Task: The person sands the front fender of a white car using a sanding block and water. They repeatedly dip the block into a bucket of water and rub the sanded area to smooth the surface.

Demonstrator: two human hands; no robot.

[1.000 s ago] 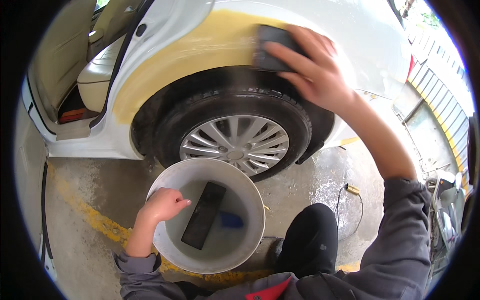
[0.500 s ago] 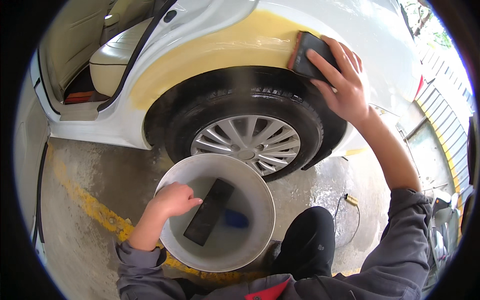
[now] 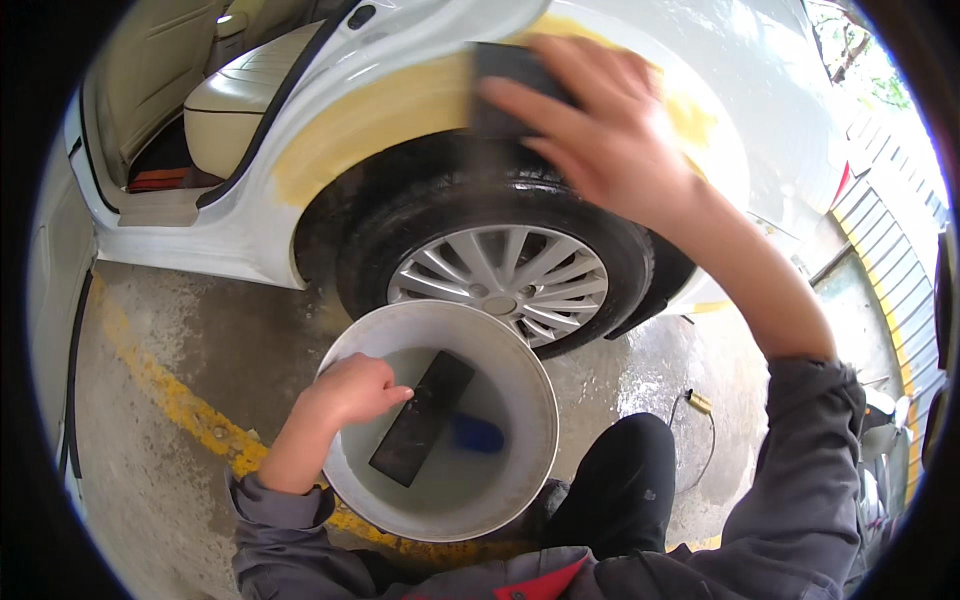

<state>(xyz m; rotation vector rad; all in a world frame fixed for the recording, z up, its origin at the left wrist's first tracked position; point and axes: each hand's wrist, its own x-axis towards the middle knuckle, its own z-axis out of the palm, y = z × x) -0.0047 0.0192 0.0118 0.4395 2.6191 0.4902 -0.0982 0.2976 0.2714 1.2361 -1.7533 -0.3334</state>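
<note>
My right hand (image 3: 610, 130) is wrapped over a dark sanding block (image 3: 505, 85), blurred by motion. The block lies against the yellow filler patch (image 3: 390, 105) on the white car's fender, above the wheel arch. My left hand (image 3: 355, 390) is curled, thumb stretched out, over the left side of a white bucket (image 3: 548, 425); whatever its fingers hold, if anything, is hidden. In the bucket's cloudy water lie a long black block (image 3: 422, 420), near my left thumb, and a blue object (image 3: 478, 434) whose kind I cannot make out.
The wheel (image 3: 500, 280) stands just beyond the bucket. An open car door (image 3: 55, 310) is at the left, beside a cream seat (image 3: 245, 110). On the wet concrete floor at right lies a thin hose with a brass-coloured fitting (image 3: 699, 402). My knee (image 3: 625, 480) is right of the bucket.
My right hand has moved left along the filler patch with the sanding block. My left hand stays almost in place over the bucket. The view has shifted slightly.
</note>
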